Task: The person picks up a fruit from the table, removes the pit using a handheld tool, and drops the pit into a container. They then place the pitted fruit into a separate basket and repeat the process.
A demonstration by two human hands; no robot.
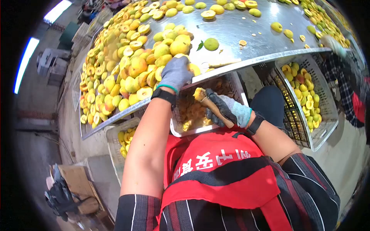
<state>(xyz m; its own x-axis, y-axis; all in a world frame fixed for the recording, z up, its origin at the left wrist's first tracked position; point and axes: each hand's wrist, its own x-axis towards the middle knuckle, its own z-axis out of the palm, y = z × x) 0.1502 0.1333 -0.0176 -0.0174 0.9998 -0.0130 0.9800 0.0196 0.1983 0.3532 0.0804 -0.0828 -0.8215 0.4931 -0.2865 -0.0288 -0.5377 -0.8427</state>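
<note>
My left hand (174, 74), in a grey glove, is at the near edge of the metal table, fingers curled against a yellow peach half (194, 69). The glove hides part of their contact. Loose peaches (138, 66), many cut in half, are heaped beside this hand. My right hand (227, 109), in a grey-and-black glove, is closed around a wooden-handled tool (217, 108). A yellowish, brown-marked lump is at the tool's far end; I cannot make out the tip's shape. Beneath both hands stands a white crate (243, 89) with brown pits and yellow scraps inside.
The metal table (235, 38) has a raised rim and more peaches at its far side. A wooden stick (225, 62) lies near the rim. Peach-filled crates stand at right (323, 133) and lower left (114, 142). Another person's plaid sleeve (341, 82) is at far right.
</note>
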